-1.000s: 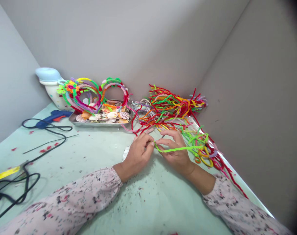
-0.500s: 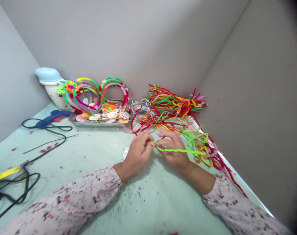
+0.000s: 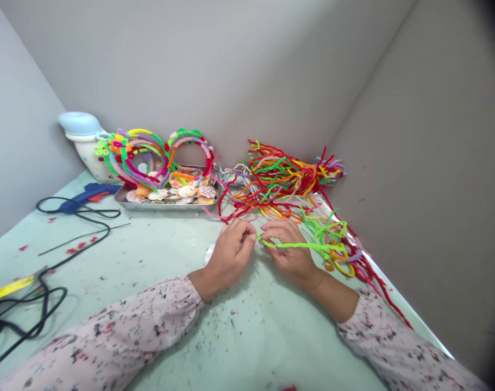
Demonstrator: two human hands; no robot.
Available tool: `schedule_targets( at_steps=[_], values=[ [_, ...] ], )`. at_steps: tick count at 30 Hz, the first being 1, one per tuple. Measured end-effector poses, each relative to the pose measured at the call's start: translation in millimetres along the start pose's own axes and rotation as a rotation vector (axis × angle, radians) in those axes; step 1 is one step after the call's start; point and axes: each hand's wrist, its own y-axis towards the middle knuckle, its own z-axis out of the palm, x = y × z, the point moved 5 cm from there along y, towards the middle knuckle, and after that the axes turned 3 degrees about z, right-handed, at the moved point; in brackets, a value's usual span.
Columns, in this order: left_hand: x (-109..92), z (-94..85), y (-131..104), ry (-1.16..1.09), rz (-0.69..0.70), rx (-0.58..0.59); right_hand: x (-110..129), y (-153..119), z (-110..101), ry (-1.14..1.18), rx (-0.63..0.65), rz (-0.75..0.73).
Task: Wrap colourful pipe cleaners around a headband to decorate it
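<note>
A bright green pipe cleaner (image 3: pixel 300 245) runs between my hands over the middle of the table, its long end stretching right across the back of my right fingers. Its short, bent end is pinched between thumb and fingertips of my left hand (image 3: pixel 231 252). My right hand (image 3: pixel 292 252) faces it, thumb and fingers curled closed around the same strand. The fingertips of both hands nearly meet, and the exact shape of the bent end is too small to make out. Just past my right hand lies a tangle of green pipe cleaners (image 3: pixel 324 228).
A metal tray (image 3: pixel 169 207) of seashells (image 3: pixel 186 191) stands at the back, with colourful pipe-cleaner headbands (image 3: pixel 137 157) on it. Beside it are a white container (image 3: pixel 92 157), a blue glue gun (image 3: pixel 84 198) and a black cord (image 3: pixel 104 233). Many pipe cleaners (image 3: pixel 288 174) lie heaped at the back right.
The long end of the green pipe cleaner has risen slightly on the right. My right fingers have closed in a little; my left hand has hardly moved.
</note>
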Motion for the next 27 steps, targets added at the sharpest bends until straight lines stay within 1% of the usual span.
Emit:
schedule_targets(
  at_steps=[5, 17, 24, 27],
  values=[
    [0.0, 0.2, 0.1, 0.000, 0.010, 0.007, 0.8, 0.4, -0.1, -0.017, 0.024, -0.007],
    [-5.3, 1.9, 0.7, 0.076, 0.021, 0.045, -1.0, 1.9, 0.1, -0.013, 0.022, 0.007],
    [-5.7, 1.5, 1.6, 0.105, 0.026, 0.054, -0.3, 1.2, 0.1, -0.005, 0.047, 0.076],
    [-5.8, 1.3, 1.6, 0.102, 0.040, 0.058, -0.9, 0.9, 0.7, -0.041, 0.052, 0.077]
  ],
)
